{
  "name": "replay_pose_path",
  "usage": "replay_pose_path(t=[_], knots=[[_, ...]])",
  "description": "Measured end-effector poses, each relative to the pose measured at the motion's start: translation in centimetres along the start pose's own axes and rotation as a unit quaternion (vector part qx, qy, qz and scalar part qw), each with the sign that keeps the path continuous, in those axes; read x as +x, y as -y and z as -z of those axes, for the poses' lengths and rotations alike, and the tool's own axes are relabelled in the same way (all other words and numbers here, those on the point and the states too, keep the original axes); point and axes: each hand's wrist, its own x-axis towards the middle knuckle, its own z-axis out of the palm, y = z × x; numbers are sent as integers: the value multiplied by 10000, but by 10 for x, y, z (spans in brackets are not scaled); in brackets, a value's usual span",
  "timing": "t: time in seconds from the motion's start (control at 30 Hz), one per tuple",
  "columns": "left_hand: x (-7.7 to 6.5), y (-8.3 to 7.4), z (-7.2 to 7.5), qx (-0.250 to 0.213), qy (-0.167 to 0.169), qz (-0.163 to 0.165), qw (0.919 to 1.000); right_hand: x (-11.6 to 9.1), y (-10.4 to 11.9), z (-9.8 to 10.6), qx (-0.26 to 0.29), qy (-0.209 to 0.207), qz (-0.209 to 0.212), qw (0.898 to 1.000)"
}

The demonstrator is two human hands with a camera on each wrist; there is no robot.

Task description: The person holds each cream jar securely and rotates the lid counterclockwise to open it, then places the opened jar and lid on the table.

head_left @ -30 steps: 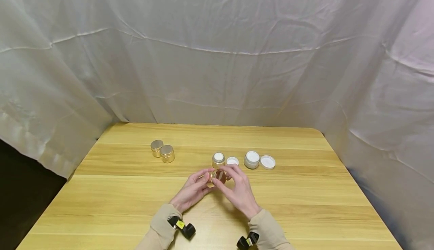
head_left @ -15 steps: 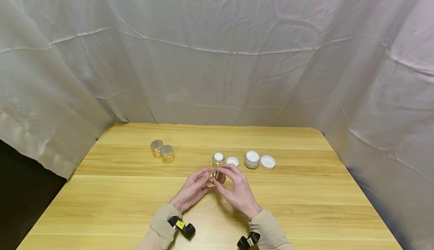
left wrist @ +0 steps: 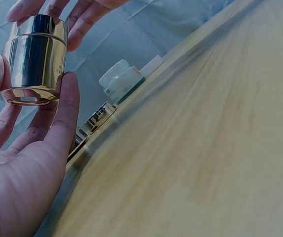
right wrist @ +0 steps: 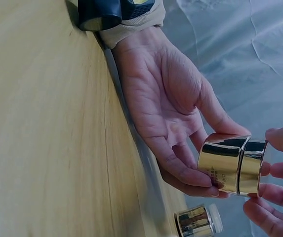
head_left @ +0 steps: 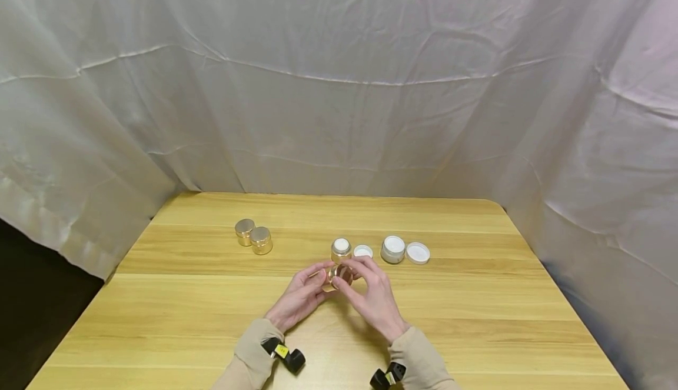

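Between both hands a shiny gold cosmetic jar (head_left: pixel 344 275) is held sideways above the table. My left hand (head_left: pixel 301 297) grips one end, with thumb and fingers around it in the left wrist view. The right hand (head_left: pixel 374 296) pinches the other end with thumb and fingertips. A seam runs round the gold jar (right wrist: pixel 226 160) in the right wrist view, with small lettering on the wider part. Just beyond the hands stands another gold jar (head_left: pixel 341 250) with a white top surface showing. Beside it lies a round lid (head_left: pixel 363 251), white side up, partly behind the right hand.
A frosted jar (head_left: pixel 394 250) with a white top stands further right, next to a white-faced lid (head_left: pixel 418 253). Two capped gold jars (head_left: pixel 262 241) stand together at the back left of the wooden table (head_left: pixel 159 319). Grey curtains (head_left: pixel 339 113) hang behind and at the sides.
The right fingers have shifted up over the gold jar's end and then back down. The left hand stays in place around the jar. The other jars and lids have not moved.
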Motion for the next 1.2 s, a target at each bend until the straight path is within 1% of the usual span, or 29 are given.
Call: replay_pose_path(t=[0.23, 0.37, 0.53, 0.73, 0.87, 0.97, 1.2], knots=[[-1, 0, 1, -25, 26, -91, 10000, 0, -2, 1, 76, 48, 239, 9997], [-1, 0, 1, -64, 66, -142, 9999, 1, -1, 1, 188, 125, 294, 9993], [-1, 0, 2, -115, 81, -166, 9998, 1, 1, 2, 232, 63, 116, 9996], [0, 1, 2, -94, 45, -150, 9998, 1, 3, 3, 116, -102, -95, 9998], [-1, 0, 1, -33, 24, -117, 9999, 1, 4, 3, 40, -103, -137, 9998], [-1, 0, 2, -11, 34, -105, 9999, 1, 4, 2, 47, -91, -48, 9999], [-1, 1, 1, -78, 68, -140, 9998, 2, 2, 2, 118, 45, 350, 9993]])
